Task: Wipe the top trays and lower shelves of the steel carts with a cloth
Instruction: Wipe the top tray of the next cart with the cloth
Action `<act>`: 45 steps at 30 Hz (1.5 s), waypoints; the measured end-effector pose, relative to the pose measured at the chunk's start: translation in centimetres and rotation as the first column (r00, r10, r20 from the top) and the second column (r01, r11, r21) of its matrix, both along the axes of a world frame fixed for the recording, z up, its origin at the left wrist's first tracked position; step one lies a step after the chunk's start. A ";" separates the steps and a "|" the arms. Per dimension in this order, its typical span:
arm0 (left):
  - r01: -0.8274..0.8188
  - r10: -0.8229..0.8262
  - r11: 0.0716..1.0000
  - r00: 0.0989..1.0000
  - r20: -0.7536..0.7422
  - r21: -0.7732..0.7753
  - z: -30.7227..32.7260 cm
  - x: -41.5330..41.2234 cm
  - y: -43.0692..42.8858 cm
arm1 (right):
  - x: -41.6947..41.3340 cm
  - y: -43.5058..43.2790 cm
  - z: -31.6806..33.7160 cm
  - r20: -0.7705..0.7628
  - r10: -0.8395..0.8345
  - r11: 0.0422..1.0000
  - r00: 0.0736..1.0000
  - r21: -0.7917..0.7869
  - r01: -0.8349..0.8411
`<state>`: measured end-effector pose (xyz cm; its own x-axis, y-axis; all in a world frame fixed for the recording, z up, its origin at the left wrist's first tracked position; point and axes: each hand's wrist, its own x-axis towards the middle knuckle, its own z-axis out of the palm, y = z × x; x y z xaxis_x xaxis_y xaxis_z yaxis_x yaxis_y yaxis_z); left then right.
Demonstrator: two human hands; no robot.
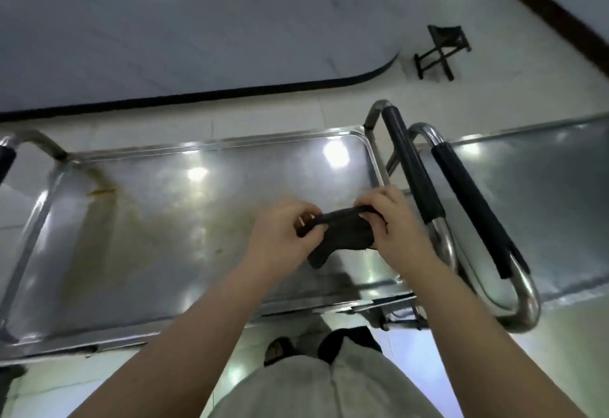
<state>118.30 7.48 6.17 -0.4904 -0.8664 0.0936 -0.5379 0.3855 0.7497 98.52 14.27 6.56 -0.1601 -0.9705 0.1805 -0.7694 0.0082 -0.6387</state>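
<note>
Pale tiled floor [504,87] below. Over the near steel cart's tray [164,219], toward its right end, the left hand [280,236] and right hand [395,229] pinch a dark cloth [342,236] in curled fingers. The cloth's long axis is stretched left to right along the tray. A second cart [543,203] stands beyond.

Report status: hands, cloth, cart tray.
Left hand, right hand both pinch dark cloth above top tray. Brownish stain at tray's left. Second cart's handle close on right.
</note>
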 end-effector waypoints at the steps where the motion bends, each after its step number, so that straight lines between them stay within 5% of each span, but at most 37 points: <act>1: 0.004 0.015 0.985 0.994 -0.105 0.170 -0.3 -0.6 0.4 | -0.6 0.0 0.3 -0.053 -0.010 1.000 0.999 0.006 0.011; 3: 0.026 0.087 0.886 0.971 -0.223 0.463 -1.3 -2.1 0.9 | -2.0 -1.3 1.1 -0.166 0.004 0.998 0.986 0.055 0.005; 5: 0.008 0.130 0.819 0.971 -0.199 0.574 -3.5 -3.0 1.1 | -2.9 -3.9 1.4 -0.252 0.118 0.978 0.961 0.199 -0.068; 9: -0.173 0.195 0.709 0.980 0.046 0.684 -8.9 -2.3 1.0 | 0.2 -8.8 -3.4 -0.357 0.435 0.827 0.827 0.521 -0.210; 13: -0.201 0.042 0.841 0.950 0.311 0.502 -12.8 0.6 1.0 | 3.0 -8.0 -11.1 -0.255 0.490 0.743 0.834 0.623 -0.247; 16: -0.149 0.021 0.941 0.922 0.386 0.303 -14.4 1.8 0.5 | 2.7 -4.5 -14.8 -0.233 0.299 0.817 0.925 0.564 -0.122; 21: -0.026 0.031 0.999 0.910 0.414 -0.018 -15.9 2.2 -1.4 | 3.2 -1.6 -18.0 -0.379 0.004 0.865 0.925 0.465 0.187; 24: 0.038 0.031 0.991 0.864 0.502 -0.126 -16.9 3.7 -4.0 | 4.3 -2.4 -19.1 -0.479 -0.004 0.815 0.878 0.507 0.281; 29: -0.026 0.046 0.999 0.743 0.668 -0.040 -18.2 7.0 -7.9 | 1.8 -4.5 -20.0 -0.529 0.079 0.859 0.845 0.467 0.212; 37: -0.028 0.073 0.997 0.686 0.724 -0.073 -20.3 7.3 -8.8 | -0.2 -18.3 -20.0 -0.529 0.006 0.820 0.848 0.488 0.299; 45: -0.031 0.076 0.997 0.713 0.697 -0.077 -20.0 7.1 -8.5 | 5.6 -0.5 -19.5 -0.496 0.133 0.874 0.858 0.468 0.135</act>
